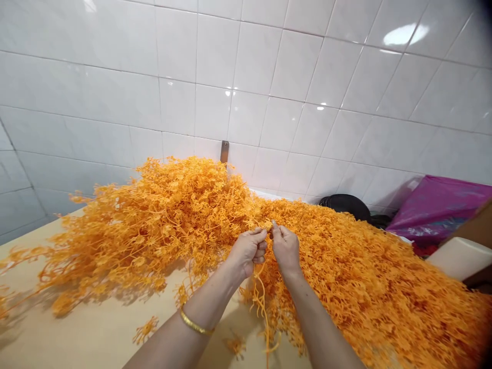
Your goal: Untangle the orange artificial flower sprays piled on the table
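My left hand (249,249) is closed in a pinch on an orange artificial flower stem (262,297), whose thin strands hang down below the fist. Close beside it, my right hand (285,246) is also closed, thumb against finger, at a small orange sprig (266,224) between the two hands. How much of that sprig the right fingers grip is hidden. Behind and left of the hands rises a heap of branched orange artificial flower stems (165,215). To the right spreads a lower, denser pile of loose orange sprigs (357,271).
The pale yellow tabletop (96,338) carries a few stray sprigs (146,329) near its front. White wall tiles (246,72) stand behind, with a dark metal strip (225,152) against them. At the right are black round discs (348,205), a purple bag (438,207) and a white cylinder (463,258).
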A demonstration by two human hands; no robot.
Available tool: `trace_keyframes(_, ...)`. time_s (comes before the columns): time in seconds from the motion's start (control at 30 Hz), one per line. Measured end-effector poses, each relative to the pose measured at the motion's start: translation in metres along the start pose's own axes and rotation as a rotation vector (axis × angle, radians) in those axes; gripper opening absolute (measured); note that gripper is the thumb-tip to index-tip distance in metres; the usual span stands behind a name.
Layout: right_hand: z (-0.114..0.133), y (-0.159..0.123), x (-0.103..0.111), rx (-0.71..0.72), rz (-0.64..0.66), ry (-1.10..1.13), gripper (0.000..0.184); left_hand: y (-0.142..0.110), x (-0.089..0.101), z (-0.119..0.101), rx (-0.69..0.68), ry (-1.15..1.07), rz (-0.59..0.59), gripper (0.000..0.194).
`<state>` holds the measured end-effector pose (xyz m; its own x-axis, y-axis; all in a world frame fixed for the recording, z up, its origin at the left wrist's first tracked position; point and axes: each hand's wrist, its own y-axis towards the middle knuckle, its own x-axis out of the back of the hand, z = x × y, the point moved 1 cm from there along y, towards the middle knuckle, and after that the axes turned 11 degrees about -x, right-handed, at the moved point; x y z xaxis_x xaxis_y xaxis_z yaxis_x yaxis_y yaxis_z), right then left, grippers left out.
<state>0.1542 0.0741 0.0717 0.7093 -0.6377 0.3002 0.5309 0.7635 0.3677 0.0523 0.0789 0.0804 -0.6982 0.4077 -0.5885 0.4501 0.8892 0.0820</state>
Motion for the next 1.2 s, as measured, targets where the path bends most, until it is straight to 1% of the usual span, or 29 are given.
trace_keyframes(0.17,-0.008,0.001,-0.008,-0.027,-0.017,0.08,0.042,-0.005,-0.008,0.002,-0.11,0.096,-0.08,0.029)
trace_keyframes(0.27,-0.013,0.003,-0.009,-0.058,0.007,0.157,0.041,-0.008,-0.013,0.002,-0.188,0.15,-0.112,0.032)
trace_keyframes(0.33,-0.018,0.01,-0.001,-0.163,-0.015,0.254,0.038,-0.009,-0.016,-0.001,-0.261,0.173,-0.122,0.034)
trace_keyframes(0.43,-0.023,0.025,0.023,-0.383,-0.138,0.403,0.036,-0.01,-0.016,-0.011,-0.383,0.19,-0.128,0.031)
trace_keyframes(0.5,-0.02,0.032,0.039,-0.409,-0.183,0.435,0.034,-0.01,-0.014,-0.016,-0.418,0.181,-0.124,0.028)
trace_keyframes(0.53,-0.016,0.034,0.044,-0.391,-0.174,0.446,0.031,-0.009,-0.012,-0.017,-0.405,0.166,-0.118,0.027)
trace_keyframes(0.6,-0.006,0.033,0.046,-0.362,-0.08,0.474,0.026,-0.007,-0.01,-0.016,-0.339,0.127,-0.1,0.024)
trace_keyframes(0.67,0.004,0.027,0.04,-0.366,0.107,0.505,0.027,-0.006,-0.008,-0.013,-0.281,0.106,-0.075,0.023)
trace_keyframes(0.73,0.011,0.019,0.032,-0.393,0.272,0.527,0.029,-0.005,-0.008,-0.009,-0.268,0.117,-0.057,0.021)
trace_keyframes(0.83,0.017,0.009,0.023,-0.372,0.395,0.497,0.033,-0.003,-0.006,-0.004,-0.273,0.195,-0.046,0.021)
trace_keyframes(0.9,0.019,0.003,0.018,-0.277,0.459,0.414,0.033,-0.002,-0.004,0.0,-0.267,0.245,-0.027,0.025)
trace_keyframes(0.93,0.019,0.001,0.016,-0.204,0.466,0.366,0.033,-0.001,-0.004,0.002,-0.257,0.261,-0.02,0.026)
trace_keyframes(0.97,0.019,0.001,0.016,-0.129,0.431,0.321,0.032,-0.001,-0.004,0.003,-0.246,0.271,-0.023,0.027)
trace_keyframes(1.03,0.016,0.003,0.017,-0.023,0.259,0.262,0.029,-0.002,-0.005,0.005,-0.227,0.294,-0.04,0.024)
trace_keyframes(1.1,0.01,0.008,0.02,-0.025,0.074,0.252,0.026,-0.004,-0.008,0.004,-0.212,0.327,-0.024,0.02)
trace_keyframes(1.13,0.007,0.01,0.021,-0.052,0.009,0.251,0.025,-0.006,-0.01,0.004,-0.206,0.342,-0.007,0.018)
trace_keyframes(1.2,0.002,0.013,0.02,-0.088,-0.074,0.235,0.026,-0.009,-0.013,0.004,-0.18,0.358,0.038,0.018)
